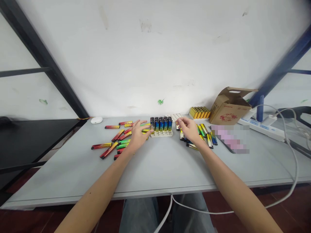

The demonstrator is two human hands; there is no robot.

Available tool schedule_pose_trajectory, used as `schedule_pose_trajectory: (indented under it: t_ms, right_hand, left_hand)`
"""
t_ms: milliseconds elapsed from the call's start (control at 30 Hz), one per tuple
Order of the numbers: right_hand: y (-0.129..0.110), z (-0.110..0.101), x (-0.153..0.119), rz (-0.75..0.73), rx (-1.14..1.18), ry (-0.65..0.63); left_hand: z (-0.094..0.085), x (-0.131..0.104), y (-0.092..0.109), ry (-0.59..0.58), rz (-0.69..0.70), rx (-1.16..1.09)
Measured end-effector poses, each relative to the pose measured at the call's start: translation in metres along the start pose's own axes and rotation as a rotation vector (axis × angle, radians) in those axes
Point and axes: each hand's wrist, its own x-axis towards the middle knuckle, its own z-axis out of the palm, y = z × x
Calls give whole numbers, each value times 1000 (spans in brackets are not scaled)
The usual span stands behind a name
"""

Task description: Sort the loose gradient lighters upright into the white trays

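Note:
A pale egg-carton-like tray stands mid-table, with rows of blue, black-topped lighters upright in it. My left hand is at the tray's left edge, fingers apart, thumb close to a yellowish upright lighter at the front left corner. Just right of the tray, my right hand is closed in a pinch on a light-coloured lighter, partly hidden by the fingers. Under and beside that hand lie loose yellow, green and blue lighters. Red-and-yellow lighters and green ones are scattered around my left hand.
Behind, a second pale tray and a block of upright gold lighters stand by the wall. An open cardboard box, a blurred pink item and a power strip are right. A white case is far left.

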Motion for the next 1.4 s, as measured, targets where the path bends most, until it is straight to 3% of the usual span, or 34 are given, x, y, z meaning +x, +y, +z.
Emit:
schedule_pose_trajectory:
  t_ms: [433, 800, 1033, 1167, 1400]
  right_hand:
    - [1, 0, 1, -7, -8, -1]
    - [0, 0, 0, -25, -40, -16]
    - [1, -3, 1, -12, -59, -2]
    - [3, -8, 4, -40, -78, 51]
    - [20, -32, 15, 35, -225, 310]
  left_hand:
    - [1, 0, -6, -87, -27, -3]
    - [7, -3, -2, 22, 46, 145]
    - [-2, -8, 10, 34, 229, 291]
    - [-2, -11, 12, -18, 344, 396]
    - [-2, -12, 12, -50, 358, 479]
